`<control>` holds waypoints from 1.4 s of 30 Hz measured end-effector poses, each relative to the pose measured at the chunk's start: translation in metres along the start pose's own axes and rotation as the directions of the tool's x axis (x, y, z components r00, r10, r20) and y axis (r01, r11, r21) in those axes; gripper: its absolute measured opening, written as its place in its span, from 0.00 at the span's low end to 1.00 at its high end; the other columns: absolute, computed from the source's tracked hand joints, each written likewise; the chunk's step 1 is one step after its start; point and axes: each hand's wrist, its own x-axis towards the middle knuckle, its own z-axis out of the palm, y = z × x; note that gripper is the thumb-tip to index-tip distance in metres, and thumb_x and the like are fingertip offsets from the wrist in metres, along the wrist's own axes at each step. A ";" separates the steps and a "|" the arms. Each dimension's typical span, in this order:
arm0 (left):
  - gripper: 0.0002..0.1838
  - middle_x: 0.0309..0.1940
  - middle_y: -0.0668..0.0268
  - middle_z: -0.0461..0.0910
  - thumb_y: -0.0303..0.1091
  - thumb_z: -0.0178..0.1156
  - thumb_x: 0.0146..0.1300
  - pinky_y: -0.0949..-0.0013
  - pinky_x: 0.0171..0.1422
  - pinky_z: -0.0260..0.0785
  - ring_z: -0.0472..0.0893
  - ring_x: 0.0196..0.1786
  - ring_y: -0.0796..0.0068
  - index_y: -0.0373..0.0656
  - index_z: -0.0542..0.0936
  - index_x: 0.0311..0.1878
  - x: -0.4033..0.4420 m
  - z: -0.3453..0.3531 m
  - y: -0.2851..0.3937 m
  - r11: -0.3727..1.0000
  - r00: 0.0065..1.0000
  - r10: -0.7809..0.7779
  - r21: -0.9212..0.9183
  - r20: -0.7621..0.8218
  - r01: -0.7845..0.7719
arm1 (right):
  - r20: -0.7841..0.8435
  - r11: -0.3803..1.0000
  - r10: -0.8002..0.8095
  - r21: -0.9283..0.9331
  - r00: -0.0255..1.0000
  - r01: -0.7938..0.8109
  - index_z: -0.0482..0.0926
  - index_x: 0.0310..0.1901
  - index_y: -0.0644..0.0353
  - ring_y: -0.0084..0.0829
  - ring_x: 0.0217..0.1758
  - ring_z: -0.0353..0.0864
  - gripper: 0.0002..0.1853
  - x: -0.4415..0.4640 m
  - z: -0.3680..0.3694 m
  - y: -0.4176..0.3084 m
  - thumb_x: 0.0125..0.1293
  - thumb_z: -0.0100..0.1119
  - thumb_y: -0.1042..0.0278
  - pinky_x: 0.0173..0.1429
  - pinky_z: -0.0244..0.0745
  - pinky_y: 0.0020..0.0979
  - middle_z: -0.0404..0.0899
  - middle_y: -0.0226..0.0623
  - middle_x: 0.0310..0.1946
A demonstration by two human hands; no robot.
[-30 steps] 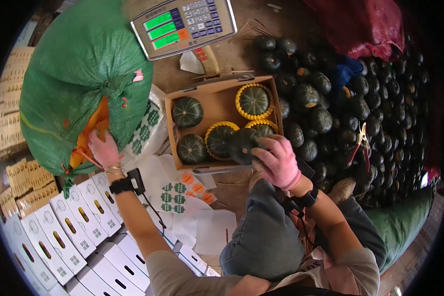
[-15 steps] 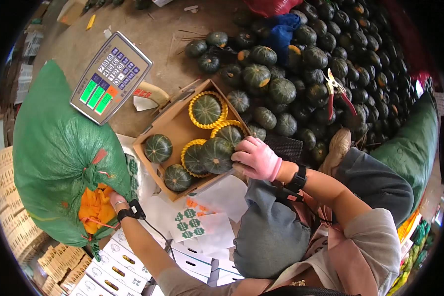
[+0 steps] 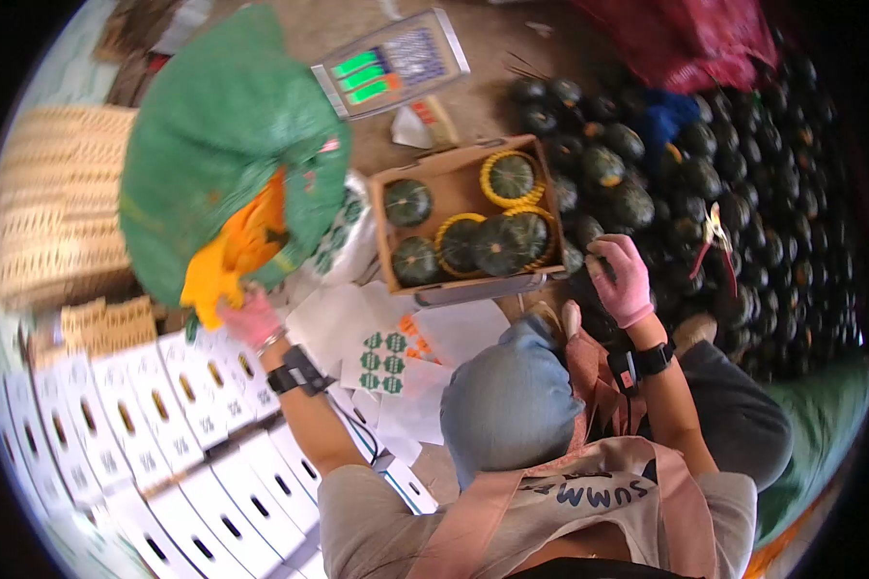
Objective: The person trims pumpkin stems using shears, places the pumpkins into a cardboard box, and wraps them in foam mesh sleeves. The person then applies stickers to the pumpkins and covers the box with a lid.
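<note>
Squash pile: dark green, heaped (image 3: pixel 743 207) to the right of and beyond the right hand.
White boxes: slotted, in rows (image 3: pixel 179 439) left of and nearer the body than the left hand.
Green sack: bulging (image 3: pixel 232 145), just beyond the left hand.
Open carton: bare base partly showing (image 3: pixel 454 198), between the hands and forward of them; squashes (image 3: pixel 502 249) sit inside, three in yellow nets.
Scale: display lit green (image 3: pixel 391 64), well forward of both hands.
Orange bundle: spilling from the sack's mouth (image 3: pixel 217 275) down to the left hand.
Left hand: blurred, fingers (image 3: pixel 249 317) closed on the bundle's lower end.
Right hand: fingers bent (image 3: pixel 624 283), tips parted from the thumb, near the carton's right corner.
Shears: red-handled (image 3: pixel 713 234), beyond the right hand, on the pile.
</note>
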 end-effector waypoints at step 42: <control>0.11 0.36 0.67 0.79 0.33 0.58 0.63 0.77 0.44 0.70 0.76 0.39 0.82 0.37 0.76 0.45 -0.323 0.055 -0.120 0.677 0.288 -0.681 0.729 0.673 -0.101 | 0.283 0.420 0.291 0.821 0.914 -0.388 0.72 0.28 0.59 0.16 0.26 0.71 0.08 -0.066 -0.018 -0.060 0.59 0.62 0.71 0.32 0.70 0.21 0.73 0.24 0.23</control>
